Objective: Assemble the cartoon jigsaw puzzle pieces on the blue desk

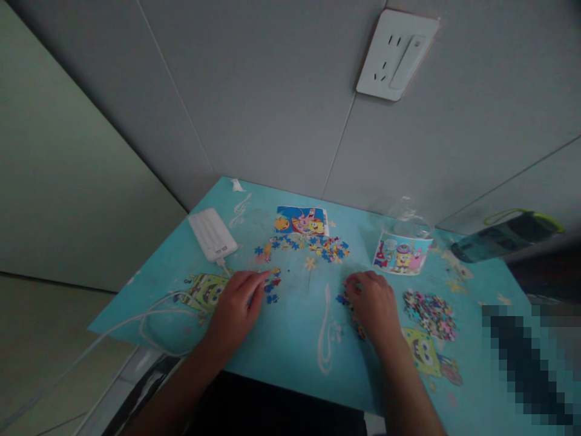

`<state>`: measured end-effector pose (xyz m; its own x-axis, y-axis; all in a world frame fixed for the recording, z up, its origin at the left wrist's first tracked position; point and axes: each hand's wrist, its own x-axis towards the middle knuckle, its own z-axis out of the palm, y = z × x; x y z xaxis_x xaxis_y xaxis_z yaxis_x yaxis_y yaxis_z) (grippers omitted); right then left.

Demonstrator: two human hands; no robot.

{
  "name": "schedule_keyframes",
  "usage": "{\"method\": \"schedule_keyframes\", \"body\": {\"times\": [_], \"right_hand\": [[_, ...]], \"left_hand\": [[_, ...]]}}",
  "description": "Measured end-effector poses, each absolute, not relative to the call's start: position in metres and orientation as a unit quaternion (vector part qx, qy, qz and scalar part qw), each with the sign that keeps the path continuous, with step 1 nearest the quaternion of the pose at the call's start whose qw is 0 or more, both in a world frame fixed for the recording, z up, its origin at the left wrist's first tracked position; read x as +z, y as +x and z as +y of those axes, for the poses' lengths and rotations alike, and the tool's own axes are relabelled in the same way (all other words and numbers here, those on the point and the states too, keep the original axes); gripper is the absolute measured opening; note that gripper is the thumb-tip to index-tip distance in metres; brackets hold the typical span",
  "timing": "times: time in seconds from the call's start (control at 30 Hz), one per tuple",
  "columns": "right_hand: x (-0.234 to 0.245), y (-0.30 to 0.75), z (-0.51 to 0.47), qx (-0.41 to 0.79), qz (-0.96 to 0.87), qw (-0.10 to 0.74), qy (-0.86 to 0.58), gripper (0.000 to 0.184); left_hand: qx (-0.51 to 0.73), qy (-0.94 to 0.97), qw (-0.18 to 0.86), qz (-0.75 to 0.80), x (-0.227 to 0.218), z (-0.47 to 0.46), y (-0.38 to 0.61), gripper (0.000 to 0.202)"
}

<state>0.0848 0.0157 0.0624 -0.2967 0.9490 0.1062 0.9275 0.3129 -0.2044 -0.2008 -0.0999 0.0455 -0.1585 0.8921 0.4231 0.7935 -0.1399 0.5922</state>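
My left hand [240,303] rests on the left part of the table, thumb and index finger drawn together. Its fingertips touch a small group of jigsaw puzzle pieces [272,298]; whatever lies between them is hidden. To the right, my right hand [374,303] has its fingers curled in a pinch at the edge of another cluster of pieces [360,332], partly covered by the hand. A small bit of a jigsaw piece seems to show at those fingertips. Beyond both hands, more loose pieces [329,247] spread below a cartoon picture card [301,221].
A white power bank [212,234] with a cable [149,312] lies at left. At right stand a clear container with a cartoon label [403,253] and a heap of mixed pieces [431,313]. A dark bottle [503,236] lies at the table's [290,339] far right, near the wall.
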Motion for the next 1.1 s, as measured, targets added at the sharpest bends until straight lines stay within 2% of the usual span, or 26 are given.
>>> {"method": "schedule_keyframes", "body": {"times": [0.2,0.57,0.87,1.1], "right_hand": [[0.06,0.07,0.017,0.03,-0.815,0.137,-0.562,0.028],[0.055,0.039,0.015,-0.016,-0.849,0.073,-0.523,0.046],[0.054,0.033,-0.003,0.035,-0.89,0.108,-0.441,0.042],[0.058,0.023,-0.013,0.057,-0.903,0.157,-0.397,0.034]], "left_hand": [[0.273,0.674,-0.007,0.686,0.023,-0.104,-0.225,0.029],[0.254,0.66,-0.036,0.706,0.016,-0.1,-0.225,0.028],[0.207,0.662,-0.066,0.717,0.02,-0.101,-0.218,0.026],[0.222,0.687,-0.088,0.686,0.027,-0.104,-0.215,0.027]]}}
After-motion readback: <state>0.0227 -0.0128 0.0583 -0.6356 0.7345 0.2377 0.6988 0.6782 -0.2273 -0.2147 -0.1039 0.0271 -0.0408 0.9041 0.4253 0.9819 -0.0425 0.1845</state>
